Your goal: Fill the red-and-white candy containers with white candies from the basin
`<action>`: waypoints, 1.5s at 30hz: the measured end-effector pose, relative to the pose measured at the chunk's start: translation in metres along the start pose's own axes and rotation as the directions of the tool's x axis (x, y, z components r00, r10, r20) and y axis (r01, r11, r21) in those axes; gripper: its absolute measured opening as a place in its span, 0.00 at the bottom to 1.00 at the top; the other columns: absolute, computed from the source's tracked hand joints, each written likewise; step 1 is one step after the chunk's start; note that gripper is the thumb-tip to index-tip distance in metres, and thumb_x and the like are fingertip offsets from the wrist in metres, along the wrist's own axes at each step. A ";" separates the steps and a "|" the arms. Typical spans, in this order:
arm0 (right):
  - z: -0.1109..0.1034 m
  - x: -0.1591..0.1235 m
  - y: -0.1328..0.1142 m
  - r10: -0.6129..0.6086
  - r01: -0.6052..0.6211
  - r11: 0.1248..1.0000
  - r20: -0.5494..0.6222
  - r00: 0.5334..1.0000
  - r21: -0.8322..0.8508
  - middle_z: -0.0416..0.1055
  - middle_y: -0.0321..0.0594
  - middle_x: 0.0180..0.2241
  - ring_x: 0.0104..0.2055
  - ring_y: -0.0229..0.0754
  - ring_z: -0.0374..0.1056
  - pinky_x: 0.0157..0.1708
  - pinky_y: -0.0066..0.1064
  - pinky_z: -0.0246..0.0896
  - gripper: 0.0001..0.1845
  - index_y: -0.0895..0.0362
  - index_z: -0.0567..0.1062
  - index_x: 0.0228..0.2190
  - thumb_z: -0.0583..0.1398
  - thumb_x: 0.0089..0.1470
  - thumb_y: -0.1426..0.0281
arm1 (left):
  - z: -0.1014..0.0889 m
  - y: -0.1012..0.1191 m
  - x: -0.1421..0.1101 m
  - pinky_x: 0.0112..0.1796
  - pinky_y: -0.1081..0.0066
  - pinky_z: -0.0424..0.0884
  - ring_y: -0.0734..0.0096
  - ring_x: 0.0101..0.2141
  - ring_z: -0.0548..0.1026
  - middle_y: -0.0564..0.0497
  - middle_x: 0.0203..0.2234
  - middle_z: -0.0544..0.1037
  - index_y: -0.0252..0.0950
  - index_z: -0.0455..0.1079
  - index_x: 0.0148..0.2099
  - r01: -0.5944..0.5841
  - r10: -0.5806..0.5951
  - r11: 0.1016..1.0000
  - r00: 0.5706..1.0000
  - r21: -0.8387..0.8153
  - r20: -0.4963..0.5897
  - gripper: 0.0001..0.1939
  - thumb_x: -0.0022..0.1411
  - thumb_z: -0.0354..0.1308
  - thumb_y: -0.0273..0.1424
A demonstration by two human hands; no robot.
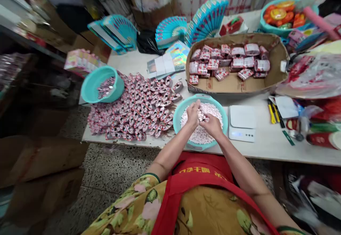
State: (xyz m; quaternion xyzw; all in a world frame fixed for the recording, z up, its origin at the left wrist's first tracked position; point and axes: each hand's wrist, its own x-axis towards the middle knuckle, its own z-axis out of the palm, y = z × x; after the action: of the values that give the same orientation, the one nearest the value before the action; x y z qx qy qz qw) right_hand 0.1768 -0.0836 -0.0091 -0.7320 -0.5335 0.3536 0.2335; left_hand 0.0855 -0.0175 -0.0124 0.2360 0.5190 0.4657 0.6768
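Observation:
A teal basin [178,116] full of small white and pink candies [213,110] sits at the table's near edge in front of me. Both hands are over it. My left hand [193,114] is curled with its fingers closed above the candies. My right hand [211,124] is beside it, fingers bent and closed round something small that I cannot make out. The two hands touch at the fingertips. To the left lies a big heap of small red-and-white packets [135,109].
A white digital scale [242,122] stands right of the basin. Behind is a cardboard tray [234,84] of wrapped packets. A second teal basin [99,84] lies tipped at the left. Teal fan-shaped boxes [205,20], bags and pens crowd the back and right. Cardboard boxes [39,171] stand on the floor.

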 end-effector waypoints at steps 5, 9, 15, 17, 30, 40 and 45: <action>0.001 -0.001 0.005 0.044 -0.041 0.996 -0.027 0.999 0.083 0.81 0.43 0.43 0.46 0.54 0.76 0.47 0.39 0.69 0.23 0.56 0.81 0.46 0.67 0.45 0.67 | 0.008 -0.002 -0.002 0.22 0.75 0.60 0.79 0.19 0.64 0.58 0.18 0.64 0.36 0.63 0.28 -0.061 0.061 0.996 0.998 -0.071 0.000 0.25 0.56 0.67 0.51; -0.001 -0.004 0.007 0.031 -0.022 0.986 -0.048 0.998 0.167 0.80 0.43 0.46 0.49 0.53 0.76 0.51 0.41 0.69 0.23 0.55 0.80 0.46 0.67 0.45 0.66 | 0.013 0.001 -0.004 0.19 0.76 0.56 0.81 0.16 0.62 0.59 0.17 0.62 0.36 0.62 0.27 -0.097 0.097 0.993 0.995 -0.070 0.001 0.27 0.55 0.67 0.53; -0.002 -0.003 0.009 0.008 0.011 0.972 -0.077 0.997 0.236 0.80 0.40 0.46 0.48 0.51 0.76 0.52 0.42 0.68 0.22 0.54 0.80 0.45 0.66 0.44 0.68 | 0.016 0.003 -0.008 0.17 0.77 0.56 0.82 0.15 0.61 0.59 0.17 0.63 0.36 0.63 0.29 -0.098 0.100 0.994 0.994 -0.045 0.034 0.28 0.53 0.68 0.55; -0.002 -0.002 0.010 -0.016 0.037 0.965 -0.084 0.996 0.258 0.80 0.40 0.45 0.48 0.50 0.75 0.52 0.41 0.68 0.22 0.54 0.80 0.44 0.66 0.44 0.68 | 0.018 0.005 -0.010 0.17 0.77 0.56 0.82 0.15 0.61 0.59 0.17 0.63 0.36 0.63 0.28 -0.109 0.110 0.993 0.994 -0.036 0.019 0.28 0.52 0.67 0.55; 0.000 -0.002 0.017 -0.008 0.053 0.937 -0.131 0.991 0.346 0.79 0.40 0.43 0.45 0.48 0.74 0.50 0.38 0.68 0.21 0.54 0.79 0.43 0.66 0.44 0.65 | 0.029 0.012 -0.018 0.17 0.76 0.53 0.82 0.14 0.60 0.57 0.13 0.61 0.35 0.62 0.23 -0.032 0.032 0.999 0.999 0.015 0.030 0.31 0.57 0.61 0.59; 0.006 -0.003 0.026 -0.029 0.086 0.854 -0.118 0.993 0.514 0.78 0.40 0.45 0.46 0.45 0.74 0.52 0.36 0.67 0.24 0.55 0.79 0.45 0.67 0.43 0.63 | 0.007 0.023 -0.006 0.15 0.77 0.47 0.86 0.14 0.54 0.58 0.15 0.57 0.35 0.61 0.23 -0.050 0.062 0.991 0.993 -0.123 0.096 0.30 0.59 0.63 0.55; 0.008 -0.003 0.039 0.048 -0.038 0.736 0.004 0.999 0.676 0.79 0.39 0.43 0.43 0.44 0.74 0.47 0.36 0.70 0.30 0.55 0.78 0.46 0.70 0.41 0.56 | -0.028 0.010 0.001 0.16 0.80 0.49 0.87 0.15 0.57 0.57 0.17 0.63 0.34 0.67 0.27 0.000 0.000 1.000 1.000 -0.029 0.023 0.23 0.59 0.67 0.48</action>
State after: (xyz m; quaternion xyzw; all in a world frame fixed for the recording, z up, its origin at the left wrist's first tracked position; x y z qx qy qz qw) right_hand 0.1942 -0.0994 -0.0410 -0.6119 -0.3501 0.5235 0.4785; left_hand 0.0553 -0.0166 -0.0144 0.2316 0.5043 0.4704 0.6861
